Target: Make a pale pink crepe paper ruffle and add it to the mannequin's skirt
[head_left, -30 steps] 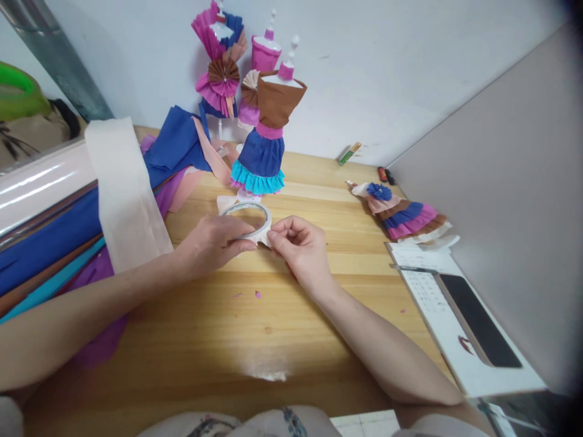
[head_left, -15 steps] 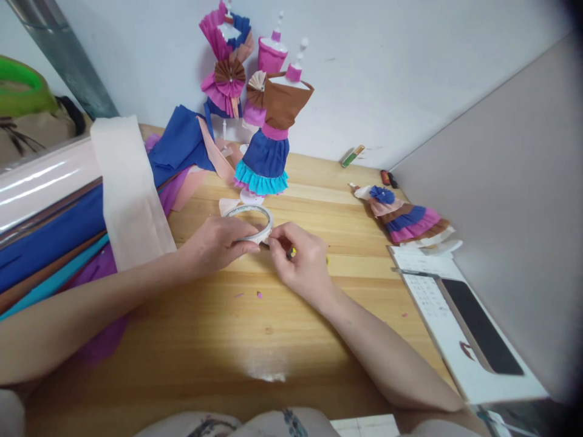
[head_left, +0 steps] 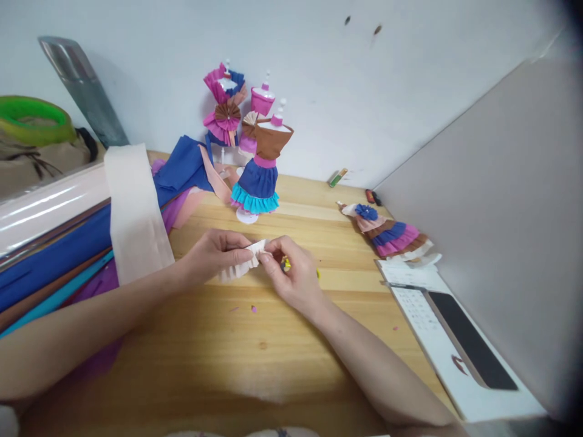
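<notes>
In front of me, above the table, both hands meet on a ruffled cream paper strip [head_left: 240,267]. My left hand [head_left: 218,255] is closed on it from the left, thumb on top. My right hand [head_left: 294,270] pinches its right end between thumb and fingertips. The strip's lower edge hangs in small folds below my left fingers. Behind the right hand, small yellow parts of an object [head_left: 318,274] show, mostly hidden. The tape roll cannot be made out between my fingers.
Dressed mini mannequins, one with a blue skirt [head_left: 257,179], stand near the wall. Coloured crepe paper [head_left: 136,212] lies left. A layered paper dress [head_left: 392,233] rests right, above a white board [head_left: 423,328] with a dark panel. A green-grey bottle [head_left: 86,91] stands back left.
The white tape roll that my left hand held upright no longer shows as a ring. A ruffled cream strip now shows between my hands. The view has tilted upward.
</notes>
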`<action>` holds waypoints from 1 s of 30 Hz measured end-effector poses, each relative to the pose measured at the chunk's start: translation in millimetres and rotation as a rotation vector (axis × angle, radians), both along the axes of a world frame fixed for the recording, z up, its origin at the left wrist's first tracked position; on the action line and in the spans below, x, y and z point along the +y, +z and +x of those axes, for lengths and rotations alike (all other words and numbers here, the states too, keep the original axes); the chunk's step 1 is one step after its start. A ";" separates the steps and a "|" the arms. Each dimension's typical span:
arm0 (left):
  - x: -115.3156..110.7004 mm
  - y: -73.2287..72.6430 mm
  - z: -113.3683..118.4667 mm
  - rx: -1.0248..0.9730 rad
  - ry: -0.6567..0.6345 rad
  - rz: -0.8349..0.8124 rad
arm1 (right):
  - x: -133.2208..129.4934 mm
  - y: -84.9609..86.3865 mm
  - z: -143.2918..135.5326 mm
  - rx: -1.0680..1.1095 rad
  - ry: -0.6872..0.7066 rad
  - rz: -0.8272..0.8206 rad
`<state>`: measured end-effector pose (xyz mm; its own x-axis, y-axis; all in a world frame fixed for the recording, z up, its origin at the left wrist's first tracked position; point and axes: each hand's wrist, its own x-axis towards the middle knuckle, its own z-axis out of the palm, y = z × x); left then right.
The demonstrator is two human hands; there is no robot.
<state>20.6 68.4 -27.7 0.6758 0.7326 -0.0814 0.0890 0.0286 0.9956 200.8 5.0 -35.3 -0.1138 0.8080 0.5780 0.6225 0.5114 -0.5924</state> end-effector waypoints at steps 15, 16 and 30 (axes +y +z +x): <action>-3.0 3.4 -1.1 -0.108 -0.015 -0.205 | 4.7 -0.9 6.5 -0.216 -0.085 0.256; -3.9 4.5 -0.6 -0.100 -0.012 -0.200 | 4.0 -0.7 5.8 -0.211 -0.081 0.240; -2.8 1.6 -1.7 -0.080 -0.080 -0.182 | 0.7 1.5 3.1 -0.169 -0.029 0.388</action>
